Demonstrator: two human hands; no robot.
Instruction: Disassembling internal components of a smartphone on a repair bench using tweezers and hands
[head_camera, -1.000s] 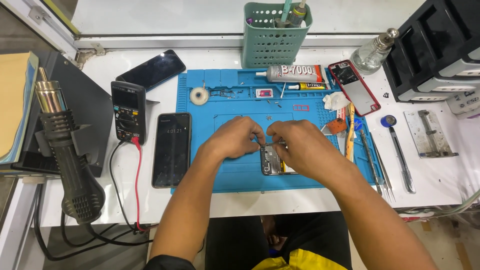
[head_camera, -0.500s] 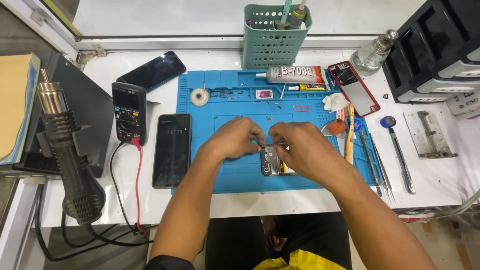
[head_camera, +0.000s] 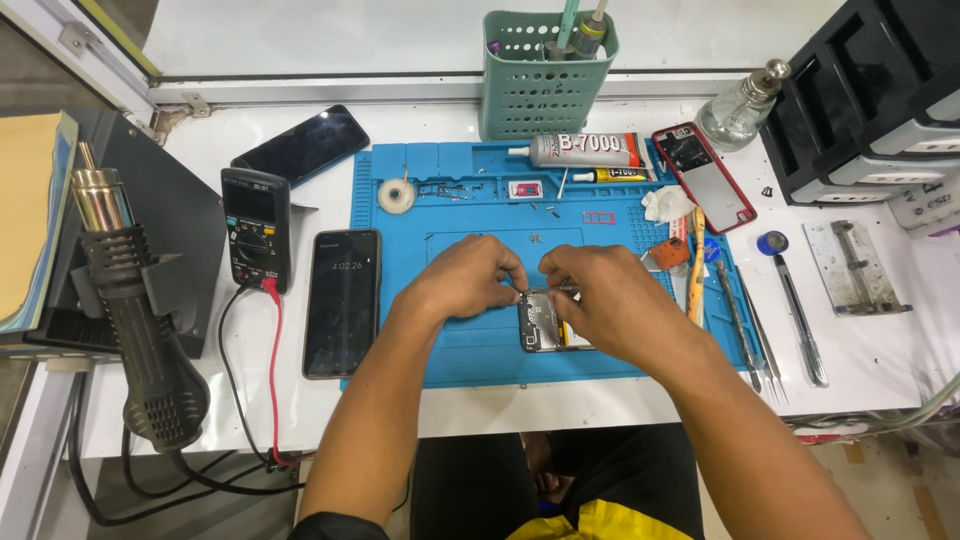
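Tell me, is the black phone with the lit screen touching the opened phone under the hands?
Apart. The head view shows the black phone at the blue mat's left edge, with bare mat and the left hand between it and the opened phone.

The scene is being lit brightly and evenly from overhead, and the white table (head_camera: 880, 370) is being rendered close to overexposed. Only short, soft shadows are being cast beneath the left hand (head_camera: 470, 280) and right hand (head_camera: 600, 300). Faint glare is being reflected off the black glossy phone screen (head_camera: 300, 145). Straight edges are being bowed near the frame borders by wide-angle distortion. Focus is being held sharp throughout.
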